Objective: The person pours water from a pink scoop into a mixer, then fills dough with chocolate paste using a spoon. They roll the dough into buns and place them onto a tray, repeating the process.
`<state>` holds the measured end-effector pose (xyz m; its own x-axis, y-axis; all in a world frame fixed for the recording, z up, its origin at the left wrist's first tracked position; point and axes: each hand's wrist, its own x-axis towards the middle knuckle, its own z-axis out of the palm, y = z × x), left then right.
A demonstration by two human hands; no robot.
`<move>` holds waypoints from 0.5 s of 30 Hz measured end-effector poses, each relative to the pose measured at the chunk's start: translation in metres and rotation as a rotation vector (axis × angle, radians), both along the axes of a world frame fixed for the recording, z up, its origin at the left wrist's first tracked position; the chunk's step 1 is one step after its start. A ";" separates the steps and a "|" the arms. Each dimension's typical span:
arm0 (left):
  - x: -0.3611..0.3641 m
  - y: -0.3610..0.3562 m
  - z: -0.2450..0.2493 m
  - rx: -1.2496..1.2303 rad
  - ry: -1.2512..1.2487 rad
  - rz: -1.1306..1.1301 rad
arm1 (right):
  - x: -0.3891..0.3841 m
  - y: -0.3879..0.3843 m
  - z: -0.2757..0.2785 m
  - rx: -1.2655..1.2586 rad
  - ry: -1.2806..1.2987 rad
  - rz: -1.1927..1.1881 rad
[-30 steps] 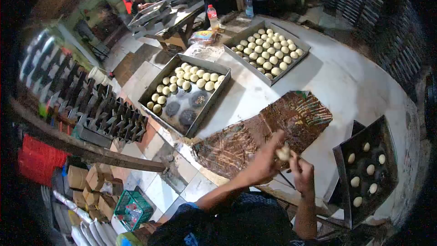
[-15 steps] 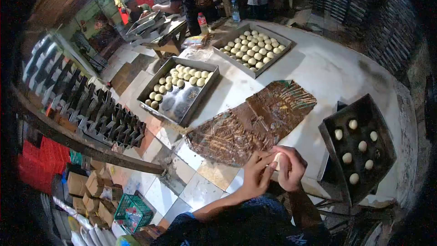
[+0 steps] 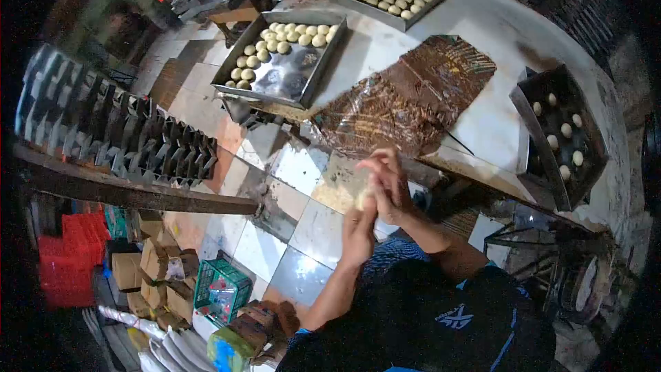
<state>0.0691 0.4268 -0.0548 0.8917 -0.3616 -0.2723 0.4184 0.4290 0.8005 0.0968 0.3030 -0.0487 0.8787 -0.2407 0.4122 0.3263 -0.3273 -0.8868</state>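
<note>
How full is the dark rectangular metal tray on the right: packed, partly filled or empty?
Partly filled: pale round dough balls sit apart, the tray showing between.

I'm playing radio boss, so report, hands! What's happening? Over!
Left hand and right hand close together. Pale dough lump between them. Brown slab beyond, on table. Nothing seen blocking. Over.

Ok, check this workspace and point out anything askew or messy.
The brown sheet looks wrinkled and streaked, as if smeared with something. The black tray on the right sits crooked over another tray. I see no obvious damage.
</note>
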 end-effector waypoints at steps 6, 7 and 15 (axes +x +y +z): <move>0.035 -0.006 -0.010 -0.284 0.346 -0.251 | -0.001 -0.078 -0.022 -0.105 0.439 -0.056; 0.040 -0.011 -0.008 -0.286 0.355 -0.256 | 0.000 -0.105 -0.029 -0.208 0.565 -0.189; 0.102 -0.050 0.006 -0.025 -0.008 -0.263 | 0.016 -0.218 -0.125 -0.779 0.596 -0.438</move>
